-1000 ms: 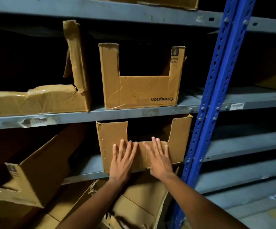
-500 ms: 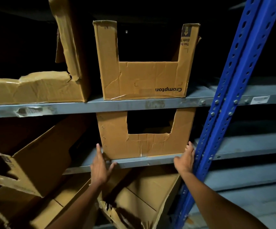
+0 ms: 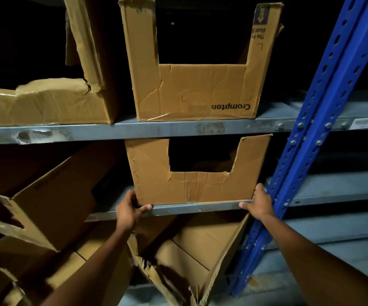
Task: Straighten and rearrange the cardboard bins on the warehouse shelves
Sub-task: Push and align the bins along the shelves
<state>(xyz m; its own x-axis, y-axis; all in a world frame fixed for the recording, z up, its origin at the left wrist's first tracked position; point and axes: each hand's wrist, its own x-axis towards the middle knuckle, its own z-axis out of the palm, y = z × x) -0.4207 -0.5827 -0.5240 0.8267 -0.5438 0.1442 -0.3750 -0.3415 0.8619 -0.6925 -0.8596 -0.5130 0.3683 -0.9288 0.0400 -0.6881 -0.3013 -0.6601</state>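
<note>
Dim warehouse racking, grey shelves and a blue upright point(image 3: 324, 120) just right of my right hand point(image 3: 259, 203). Progress looks partial to me: the cut-out bin point(image 3: 197, 173) I'm holding sits square at the shelf edge point(image 3: 191, 209), and the Crompton bin point(image 3: 198, 69) right above it looks straight too. Left of my left hand point(image 3: 128, 210) a tipped bin point(image 3: 52, 191) hangs off the shelf, and a torn one point(image 3: 191, 257) slumps below my hands, so plenty left. Both hands grip the bin's bottom corners, thumbs under the front edge, fingers curled around the sides.
</note>
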